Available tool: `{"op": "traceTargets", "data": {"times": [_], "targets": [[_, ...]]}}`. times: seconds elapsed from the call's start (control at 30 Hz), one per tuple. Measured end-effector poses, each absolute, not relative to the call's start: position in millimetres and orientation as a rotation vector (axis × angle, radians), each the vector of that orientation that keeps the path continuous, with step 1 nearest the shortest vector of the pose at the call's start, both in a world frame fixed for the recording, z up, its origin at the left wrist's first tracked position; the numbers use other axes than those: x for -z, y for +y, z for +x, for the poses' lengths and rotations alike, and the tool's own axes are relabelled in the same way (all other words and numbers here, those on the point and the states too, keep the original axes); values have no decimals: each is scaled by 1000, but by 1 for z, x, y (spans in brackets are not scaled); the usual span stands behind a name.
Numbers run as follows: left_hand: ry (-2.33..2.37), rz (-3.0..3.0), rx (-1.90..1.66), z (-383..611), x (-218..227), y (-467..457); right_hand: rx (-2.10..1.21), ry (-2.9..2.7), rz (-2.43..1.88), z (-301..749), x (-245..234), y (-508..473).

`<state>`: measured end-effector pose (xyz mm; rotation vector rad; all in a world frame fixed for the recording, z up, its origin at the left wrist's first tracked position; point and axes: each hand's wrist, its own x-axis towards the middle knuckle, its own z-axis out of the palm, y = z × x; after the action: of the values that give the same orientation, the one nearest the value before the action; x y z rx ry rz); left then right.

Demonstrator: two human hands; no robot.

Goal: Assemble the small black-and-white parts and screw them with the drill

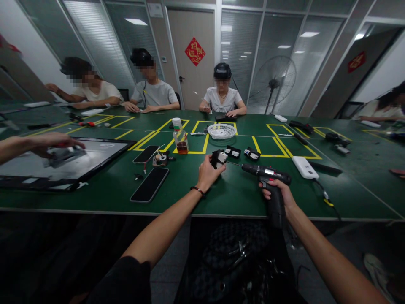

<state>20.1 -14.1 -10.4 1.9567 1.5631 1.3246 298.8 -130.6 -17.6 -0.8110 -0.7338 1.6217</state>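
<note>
Your left hand [207, 175] grips a black-and-white block [219, 157] above open green tabletop [234, 196], your right hand [280, 192] a black pistol-shaped drill [262, 170] by the near edge [228, 216].

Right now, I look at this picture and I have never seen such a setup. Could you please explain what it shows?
No robot works here: it is a person with bare hands. The camera, worn on the head, looks forward and down. The left hand holds a small black-and-white part; the right hand grips a power drill, its thin bit pointing at the part. On the green table are phones, a bottle and a white basket. Other people sit around.
</note>
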Motion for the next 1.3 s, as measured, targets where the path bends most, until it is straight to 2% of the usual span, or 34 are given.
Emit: {"op": "traceTargets", "data": {"times": [1.3], "targets": [[1534,1844,-1311,20,12,-11,-1594,-810,-872,293,15,-139]]}}
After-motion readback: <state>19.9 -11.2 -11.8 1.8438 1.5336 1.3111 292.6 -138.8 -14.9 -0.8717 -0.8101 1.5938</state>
